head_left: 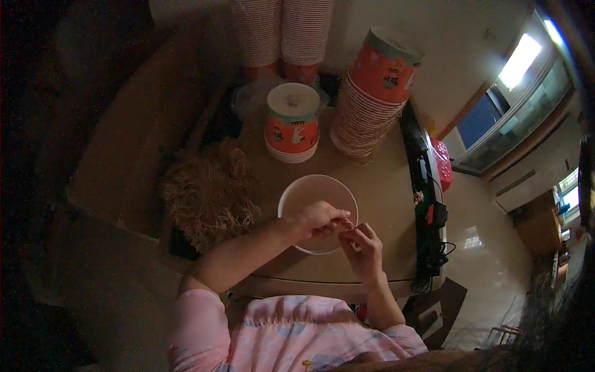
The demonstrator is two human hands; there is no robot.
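1. Left hand (pixel 319 218): fingers curled, pinching a small item (pixel 344 224) too small to identify, over the bowl (pixel 297 189).
2. Right hand (pixel 365 248): fingers narrow, tips meeting the left hand's at the item, above the bowl's right rim.
3. Bowl: white, on the table (pixel 384 204), directly under both hands; contents cannot be told.
4. Straw pile (pixel 207 192): left of the bowl.
5. Cup stacks (pixel 372 99): red paper cups, behind the bowl.
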